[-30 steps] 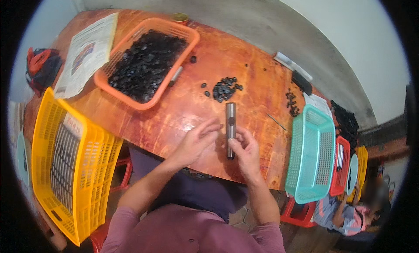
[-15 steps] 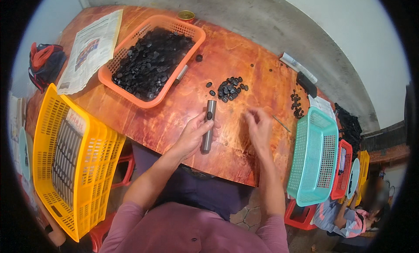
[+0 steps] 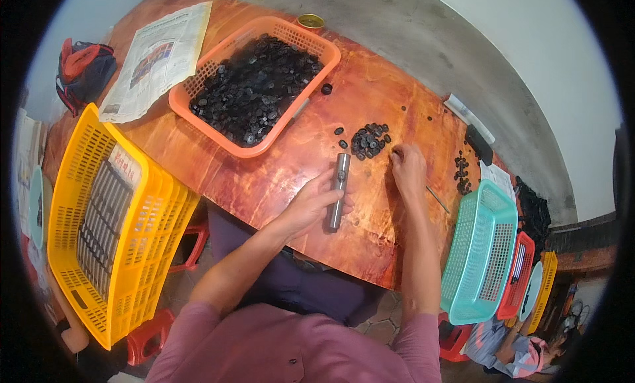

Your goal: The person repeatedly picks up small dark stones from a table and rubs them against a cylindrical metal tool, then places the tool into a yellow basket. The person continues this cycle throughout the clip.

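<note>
My left hand (image 3: 309, 207) is wrapped round a grey metal tube (image 3: 336, 215), held slanting over the near part of the table. On the tube's upper side, above my thumb, sits a small black oval piece (image 3: 341, 175). Just right of a loose pile of small black oval pieces (image 3: 368, 142), my right hand (image 3: 410, 171) is closed with its fingertips pinched together. Whatever may be between those fingertips is too small to make out. Two single black pieces (image 3: 339, 130) lie left of the pile.
An orange basket (image 3: 264, 145) full of black pieces stands far left, beside a newspaper (image 3: 159, 59). At left are yellow crates (image 3: 152, 217) with metal tubes; at right, a teal basket (image 3: 456, 284), a red basket (image 3: 526, 251) and a thin rod (image 3: 437, 199). Another person sits at lower right.
My right hand has moved forward, up beside the pile, with its fingers drawn together. My left hand still holds the tube. The whole view has shifted slightly.
</note>
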The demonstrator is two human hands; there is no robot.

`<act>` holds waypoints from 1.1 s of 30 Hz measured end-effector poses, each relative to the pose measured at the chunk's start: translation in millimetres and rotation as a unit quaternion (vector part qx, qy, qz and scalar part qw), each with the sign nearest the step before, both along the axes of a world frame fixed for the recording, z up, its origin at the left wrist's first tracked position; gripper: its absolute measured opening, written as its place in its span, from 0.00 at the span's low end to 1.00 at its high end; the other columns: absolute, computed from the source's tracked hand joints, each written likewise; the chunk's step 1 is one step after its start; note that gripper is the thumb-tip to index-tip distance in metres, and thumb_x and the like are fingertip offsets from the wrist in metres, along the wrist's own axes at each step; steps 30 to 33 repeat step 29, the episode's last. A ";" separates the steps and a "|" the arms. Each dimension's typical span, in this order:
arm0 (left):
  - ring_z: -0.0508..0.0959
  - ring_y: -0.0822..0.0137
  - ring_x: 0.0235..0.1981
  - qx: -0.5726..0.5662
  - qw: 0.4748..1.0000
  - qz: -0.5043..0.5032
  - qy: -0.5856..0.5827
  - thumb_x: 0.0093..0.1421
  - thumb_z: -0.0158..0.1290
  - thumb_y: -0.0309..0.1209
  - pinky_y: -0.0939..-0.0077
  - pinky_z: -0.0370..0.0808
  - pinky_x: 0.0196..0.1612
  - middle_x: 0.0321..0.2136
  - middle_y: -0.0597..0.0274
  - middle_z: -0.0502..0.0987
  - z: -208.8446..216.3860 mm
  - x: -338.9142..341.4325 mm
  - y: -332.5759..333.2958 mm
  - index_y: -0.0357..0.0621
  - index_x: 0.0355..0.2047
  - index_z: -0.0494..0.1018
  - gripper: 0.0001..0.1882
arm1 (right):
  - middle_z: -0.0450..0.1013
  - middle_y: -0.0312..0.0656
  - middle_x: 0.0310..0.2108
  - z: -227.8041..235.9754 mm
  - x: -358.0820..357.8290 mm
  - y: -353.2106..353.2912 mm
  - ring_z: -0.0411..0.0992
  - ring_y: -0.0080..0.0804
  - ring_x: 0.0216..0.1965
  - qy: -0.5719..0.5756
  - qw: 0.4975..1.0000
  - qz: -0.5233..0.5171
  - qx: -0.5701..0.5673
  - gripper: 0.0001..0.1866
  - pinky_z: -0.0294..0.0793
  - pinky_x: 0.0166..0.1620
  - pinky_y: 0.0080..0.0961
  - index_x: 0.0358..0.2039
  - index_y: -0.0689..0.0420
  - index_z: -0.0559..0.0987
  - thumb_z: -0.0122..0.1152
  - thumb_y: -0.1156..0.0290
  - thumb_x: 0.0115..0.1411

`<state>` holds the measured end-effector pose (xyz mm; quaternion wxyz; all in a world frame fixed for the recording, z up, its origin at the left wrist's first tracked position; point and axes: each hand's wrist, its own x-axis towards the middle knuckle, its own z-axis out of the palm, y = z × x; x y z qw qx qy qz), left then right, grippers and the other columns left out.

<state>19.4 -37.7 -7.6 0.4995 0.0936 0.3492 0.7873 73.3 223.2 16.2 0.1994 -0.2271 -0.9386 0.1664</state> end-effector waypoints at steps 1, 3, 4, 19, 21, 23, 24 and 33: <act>0.81 0.61 0.46 -0.006 1.000 0.007 0.005 0.72 0.49 0.23 0.64 0.82 0.53 0.51 0.51 0.75 1.6 1.2 -2.2 0.40 0.73 0.53 0.31 | 0.77 0.55 0.39 1.4 3.8 -6.5 0.77 0.56 0.43 -0.007 1.000 0.002 -0.006 0.10 0.75 0.48 0.45 0.41 0.62 0.82 0.67 0.73 0.60; 0.81 0.62 0.47 -0.006 1.000 0.005 0.005 0.72 0.49 0.23 0.64 0.82 0.53 0.51 0.52 0.75 4.3 3.3 -1.5 0.42 0.74 0.52 0.32 | 0.76 0.55 0.38 7.6 17.4 -13.0 0.76 0.56 0.43 -0.028 0.999 -0.002 -0.018 0.11 0.74 0.47 0.45 0.41 0.62 0.82 0.68 0.73 0.59; 0.81 0.62 0.47 -0.005 1.000 0.003 0.005 0.72 0.49 0.23 0.64 0.82 0.53 0.51 0.53 0.75 5.0 2.8 -1.3 0.42 0.74 0.51 0.32 | 0.76 0.54 0.37 9.5 23.3 -15.2 0.76 0.55 0.42 -0.039 0.999 -0.003 -0.028 0.12 0.74 0.46 0.45 0.42 0.62 0.81 0.69 0.73 0.58; 0.80 0.63 0.48 -0.010 1.000 -0.014 0.017 0.73 0.48 0.23 0.64 0.82 0.55 0.52 0.54 0.75 5.6 1.0 -1.4 0.43 0.75 0.50 0.33 | 0.79 0.53 0.36 15.5 42.9 -22.3 0.79 0.50 0.38 -0.049 0.996 0.011 -0.067 0.14 0.77 0.44 0.41 0.42 0.64 0.82 0.71 0.76 0.56; 0.80 0.63 0.48 -0.015 0.999 -0.019 0.022 0.73 0.48 0.23 0.64 0.82 0.55 0.53 0.54 0.75 6.2 1.0 -1.2 0.43 0.75 0.50 0.34 | 0.79 0.53 0.36 16.9 45.5 -25.7 0.79 0.51 0.38 -0.052 0.996 0.019 -0.063 0.13 0.77 0.44 0.41 0.42 0.63 0.82 0.72 0.76 0.56; 0.80 0.64 0.48 -0.017 0.999 -0.022 0.028 0.73 0.49 0.23 0.64 0.82 0.55 0.53 0.54 0.75 5.0 0.9 -1.9 0.43 0.75 0.49 0.34 | 0.79 0.52 0.35 21.7 45.6 -36.4 0.79 0.48 0.35 -0.053 0.995 0.029 -0.074 0.13 0.78 0.42 0.39 0.42 0.62 0.82 0.72 0.75 0.56; 0.80 0.64 0.48 -0.015 0.999 -0.023 0.032 0.72 0.49 0.23 0.64 0.82 0.55 0.53 0.54 0.75 4.6 0.9 -2.0 0.43 0.76 0.49 0.35 | 0.79 0.51 0.35 26.0 46.3 -45.0 0.79 0.46 0.35 -0.032 0.994 0.041 -0.094 0.13 0.78 0.41 0.38 0.42 0.62 0.82 0.71 0.74 0.56; 0.80 0.64 0.50 0.012 0.996 -0.052 0.078 0.72 0.51 0.24 0.64 0.82 0.55 0.57 0.53 0.74 -5.5 -1.3 0.0 0.44 0.77 0.47 0.37 | 0.79 0.47 0.39 55.6 48.3 -94.6 0.79 0.36 0.31 0.022 0.980 0.133 -0.145 0.15 0.79 0.38 0.35 0.45 0.59 0.82 0.71 0.70 0.59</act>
